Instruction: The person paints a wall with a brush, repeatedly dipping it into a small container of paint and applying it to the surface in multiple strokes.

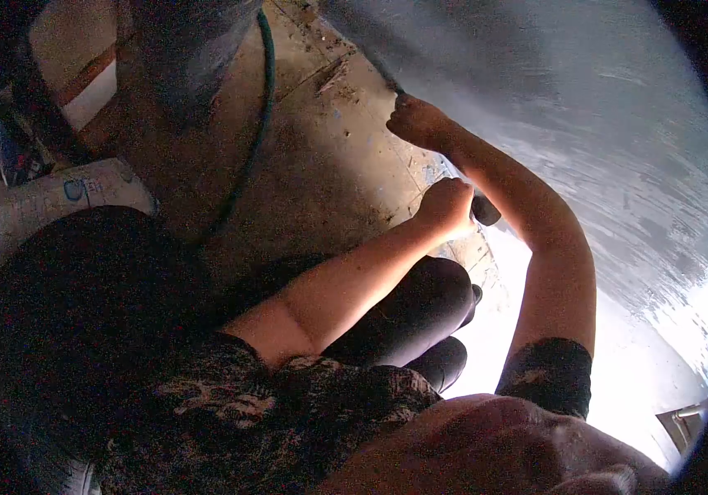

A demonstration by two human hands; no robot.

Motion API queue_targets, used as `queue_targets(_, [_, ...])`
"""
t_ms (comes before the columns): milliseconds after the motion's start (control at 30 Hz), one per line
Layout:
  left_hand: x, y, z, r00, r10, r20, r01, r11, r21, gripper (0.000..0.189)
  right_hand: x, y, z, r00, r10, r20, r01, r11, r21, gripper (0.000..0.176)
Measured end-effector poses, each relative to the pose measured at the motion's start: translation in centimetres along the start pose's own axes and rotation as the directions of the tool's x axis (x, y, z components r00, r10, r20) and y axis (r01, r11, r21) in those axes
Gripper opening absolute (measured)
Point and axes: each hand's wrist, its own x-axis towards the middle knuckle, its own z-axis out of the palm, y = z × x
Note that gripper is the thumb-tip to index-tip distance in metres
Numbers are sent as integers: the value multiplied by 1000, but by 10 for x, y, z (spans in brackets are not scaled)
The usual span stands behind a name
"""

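Note:
My left hand (pixel 447 206) is a closed fist near the middle of the view. A dark rounded object (pixel 486 210) shows beside its fingers, like the end of a handle. Farther up, my right hand (pixel 420 122) is also closed, at the lower edge of a large grey panel (pixel 618 148) with pale streaks. A small dark bit shows at its knuckles; what it grips is hidden. My right forearm passes in front of the panel.
A green hose (pixel 267 107) curves over the stained brown floor (pixel 329 165). Bright light glares below the panel. At the left lies a pale printed bag (pixel 106 183). A dark upright shape (pixel 189 58) stands at the top left.

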Motion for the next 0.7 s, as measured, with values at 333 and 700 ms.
queue_targets(333, [-2, 1, 4, 1000, 14, -28, -14, 1000, -2, 42, 0, -2, 0, 967, 121, -224, -103, 991, 90, 3])
queue_targets(700, [-3, 1, 9, 999, 30, -14, -30, 1000, -1, 44, -23, -19, -6, 961, 73, -269, -70, 997, 18, 10])
